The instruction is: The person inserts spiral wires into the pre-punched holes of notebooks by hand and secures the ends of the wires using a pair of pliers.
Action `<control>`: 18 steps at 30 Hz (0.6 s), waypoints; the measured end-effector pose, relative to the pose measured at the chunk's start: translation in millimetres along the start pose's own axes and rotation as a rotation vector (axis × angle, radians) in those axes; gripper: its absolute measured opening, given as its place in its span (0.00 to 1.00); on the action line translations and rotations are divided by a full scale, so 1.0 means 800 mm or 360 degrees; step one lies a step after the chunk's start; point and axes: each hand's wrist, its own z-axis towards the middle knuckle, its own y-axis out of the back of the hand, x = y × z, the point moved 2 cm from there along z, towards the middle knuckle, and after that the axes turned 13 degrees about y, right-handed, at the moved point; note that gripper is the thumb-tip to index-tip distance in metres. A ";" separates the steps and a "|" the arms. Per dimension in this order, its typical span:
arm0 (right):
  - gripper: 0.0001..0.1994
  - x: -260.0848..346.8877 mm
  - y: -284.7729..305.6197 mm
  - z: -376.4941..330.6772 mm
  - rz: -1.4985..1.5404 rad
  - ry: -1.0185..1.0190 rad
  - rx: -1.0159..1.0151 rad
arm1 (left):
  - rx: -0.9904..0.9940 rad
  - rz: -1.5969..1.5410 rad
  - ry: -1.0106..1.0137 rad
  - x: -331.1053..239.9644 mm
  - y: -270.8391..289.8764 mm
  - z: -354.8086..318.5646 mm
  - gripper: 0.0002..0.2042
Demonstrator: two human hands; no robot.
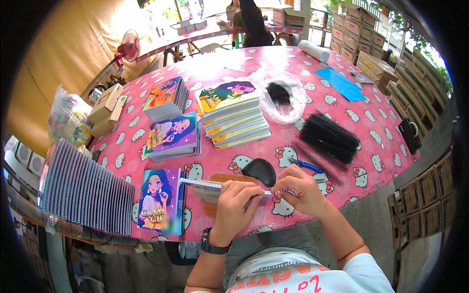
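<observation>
My left hand (238,205) is closed around an upright notebook (201,184), its holed edge facing up. My right hand (300,192) is at the notebook's right end, thumb and fingers pinched together; what they hold, if anything, is too small to make out. Under the notebook lies a brown wooden board (233,178). Just beyond it sits a smooth black rounded object (260,171). Blue-handled pliers (310,166) lie past my right hand, beside loose black spiral coils (317,158). Left of the board is a spiral notebook (159,200) with an illustrated cover.
A long row of bound notebooks (88,190) stands at the left edge. Notebook stacks (237,119) fill the middle. At right are a black coil bundle (330,138), a plastic bag (295,105) and a blue sheet (340,84). People (251,24) are at a far table.
</observation>
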 end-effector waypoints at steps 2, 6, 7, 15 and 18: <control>0.13 0.000 0.004 -0.004 0.0010 0.0018 0.0021 | 0.0015 -0.0038 0.0007 0.001 -0.001 0.000 0.07; 0.12 0.002 -0.001 -0.008 0.0004 -0.0026 -0.0083 | 0.0017 0.0011 -0.0003 0.000 -0.002 0.000 0.08; 0.12 0.002 -0.002 -0.009 -0.0010 -0.0002 -0.0073 | 0.0011 0.0021 -0.0002 -0.001 -0.001 -0.002 0.08; 0.18 -0.002 0.002 -0.014 0.0322 -0.0424 0.0310 | 0.0042 0.0075 0.0019 -0.002 -0.005 0.001 0.11; 0.20 0.015 0.007 -0.003 0.0079 -0.0224 0.0206 | 0.0159 0.0203 0.0024 -0.014 -0.002 -0.005 0.14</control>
